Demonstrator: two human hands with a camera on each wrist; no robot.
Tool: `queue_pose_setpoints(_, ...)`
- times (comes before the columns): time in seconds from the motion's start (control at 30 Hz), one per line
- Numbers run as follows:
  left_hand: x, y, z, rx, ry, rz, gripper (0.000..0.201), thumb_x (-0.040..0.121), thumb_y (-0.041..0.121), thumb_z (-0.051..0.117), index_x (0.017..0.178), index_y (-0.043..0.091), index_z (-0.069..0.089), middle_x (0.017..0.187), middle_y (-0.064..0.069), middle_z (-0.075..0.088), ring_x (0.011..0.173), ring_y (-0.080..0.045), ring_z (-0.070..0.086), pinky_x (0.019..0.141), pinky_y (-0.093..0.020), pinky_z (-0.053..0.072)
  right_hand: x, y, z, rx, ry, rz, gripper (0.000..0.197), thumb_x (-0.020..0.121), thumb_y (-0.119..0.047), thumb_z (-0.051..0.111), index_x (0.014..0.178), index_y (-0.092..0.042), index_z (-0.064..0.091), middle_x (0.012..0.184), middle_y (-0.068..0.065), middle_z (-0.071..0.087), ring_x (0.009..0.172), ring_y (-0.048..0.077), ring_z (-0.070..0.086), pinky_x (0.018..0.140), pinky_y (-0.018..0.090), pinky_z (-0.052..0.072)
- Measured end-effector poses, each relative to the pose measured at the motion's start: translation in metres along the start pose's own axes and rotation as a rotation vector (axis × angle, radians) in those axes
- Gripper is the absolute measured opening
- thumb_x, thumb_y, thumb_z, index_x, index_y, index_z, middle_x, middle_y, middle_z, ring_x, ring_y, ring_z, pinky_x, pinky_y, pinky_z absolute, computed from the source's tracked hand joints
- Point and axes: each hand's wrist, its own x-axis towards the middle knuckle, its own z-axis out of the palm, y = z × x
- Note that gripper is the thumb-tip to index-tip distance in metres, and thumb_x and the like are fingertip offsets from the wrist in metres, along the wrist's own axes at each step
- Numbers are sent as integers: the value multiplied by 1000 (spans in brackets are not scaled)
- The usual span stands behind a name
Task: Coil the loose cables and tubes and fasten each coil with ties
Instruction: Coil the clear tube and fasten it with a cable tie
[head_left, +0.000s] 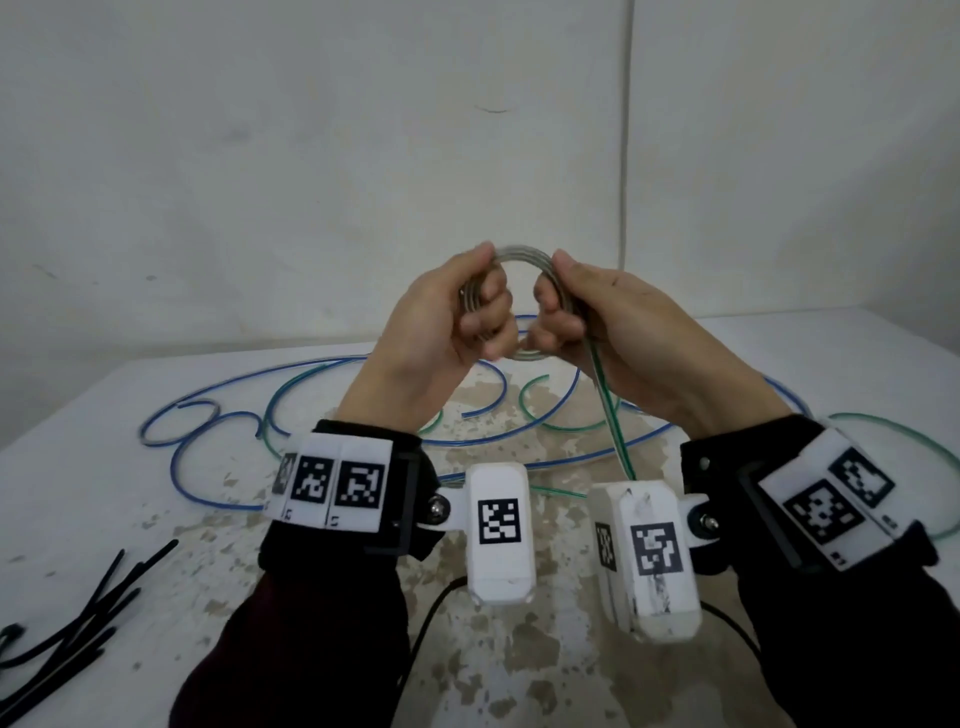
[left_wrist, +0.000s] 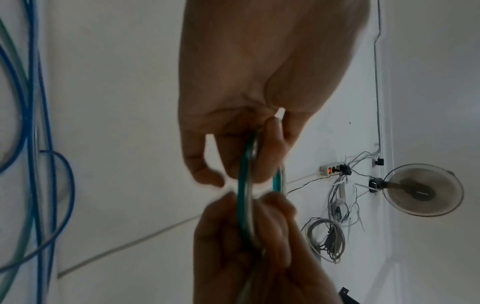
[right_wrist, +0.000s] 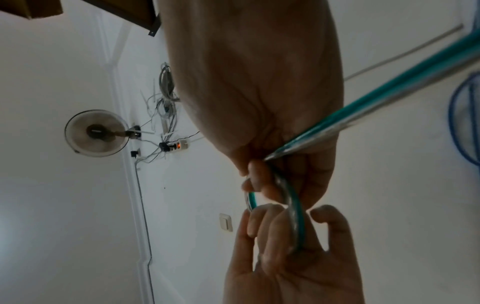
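Both hands hold a small coil of clear tube with a green stripe raised above the table. My left hand grips the coil's left side with curled fingers, and my right hand grips its right side. The tube's loose tail runs from the right hand down to the table. Seen from the left wrist, the coil passes edge-on through both fists. The right wrist view shows the same coil, with the tail stretching away to the upper right. A bundle of black ties lies at the front left.
A long blue tube sprawls in loose loops over the white, worn table under the hands. More green-striped tube curves along the right side. A plain wall stands close behind the table.
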Motion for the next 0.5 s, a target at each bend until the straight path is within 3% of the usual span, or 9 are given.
queue_pose_setpoints(0.07, -2, -2, -1, 104, -63, -56, 39, 99, 29, 35, 64, 13, 38, 41, 5, 27, 43, -18, 45, 53, -22, 42, 1, 2, -2, -47, 25, 6, 41, 103, -28, 33, 68, -12, 46, 49, -6, 27, 48, 11, 32, 61, 24, 34)
queue_pose_setpoints(0.1, -3, -4, 0, 129, -70, -46, 38, 100, 28, 35, 66, 12, 40, 43, 5, 27, 46, -18, 47, 57, -22, 44, 1, 3, -1, -62, 36, 8, 41, 103, -28, 33, 67, -12, 46, 49, -6, 26, 47, 11, 29, 59, 24, 31)
queue_pose_setpoints(0.23, 0, -5, -2, -24, -14, 43, 34, 102, 22, 35, 73, 9, 48, 49, 6, 27, 45, -11, 33, 61, -28, 31, 3, 4, 0, -25, 37, 0, 41, 103, -27, 31, 74, -8, 52, 48, -2, 40, 54, 15, 48, 63, 21, 47)
queue_pose_setpoints(0.3, 0, -1, -5, -22, -45, -10, 33, 100, 23, 35, 73, 9, 48, 48, 5, 27, 42, -11, 32, 56, -24, 31, 2, 2, -2, -19, 19, 7, 40, 103, -27, 32, 73, -9, 50, 48, -4, 34, 52, 14, 41, 62, 21, 44)
queue_pose_setpoints(0.4, -5, -1, -6, 160, -106, -54, 34, 100, 23, 36, 71, 9, 47, 46, 7, 27, 41, -11, 32, 54, -23, 29, 1, 4, -2, -134, 9, 12, 39, 103, -29, 34, 70, -11, 47, 48, -7, 26, 45, 10, 30, 61, 23, 40)
queue_pose_setpoints(0.5, -3, -3, -4, 79, -53, 63, 35, 102, 21, 32, 72, 9, 45, 48, 10, 26, 43, -7, 23, 53, -24, 16, 2, 4, 0, -93, 39, -28, 39, 102, -29, 35, 75, -9, 54, 48, -4, 39, 51, 13, 45, 65, 23, 46)
